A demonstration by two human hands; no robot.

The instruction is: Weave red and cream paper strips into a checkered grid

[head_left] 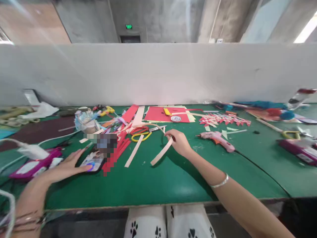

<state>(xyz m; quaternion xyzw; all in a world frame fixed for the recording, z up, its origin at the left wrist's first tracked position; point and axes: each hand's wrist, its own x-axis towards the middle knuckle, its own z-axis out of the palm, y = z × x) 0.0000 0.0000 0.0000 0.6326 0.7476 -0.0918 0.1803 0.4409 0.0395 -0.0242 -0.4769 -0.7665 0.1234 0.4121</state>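
Note:
My right hand (178, 141) is pinched shut on a pale paper strip (161, 151) that slants down to the green table (158, 185). My left hand (66, 165) lies flat with fingers stretched out, a fingertip touching the screen of a phone (92, 162) lying on the table. Loose pale and red paper strips (121, 142) lie between the hands. Scissors with red and yellow handles (140, 133) rest just beyond the held strip.
A pink glue gun (218, 138) with a black cord lies right of my hand. Red paper sheets (163, 114), a tape roll (175, 118) and cut red pieces (224, 119) sit at the back. A magenta box (34, 164) is at far left. A grey partition wall (158, 72) stands behind.

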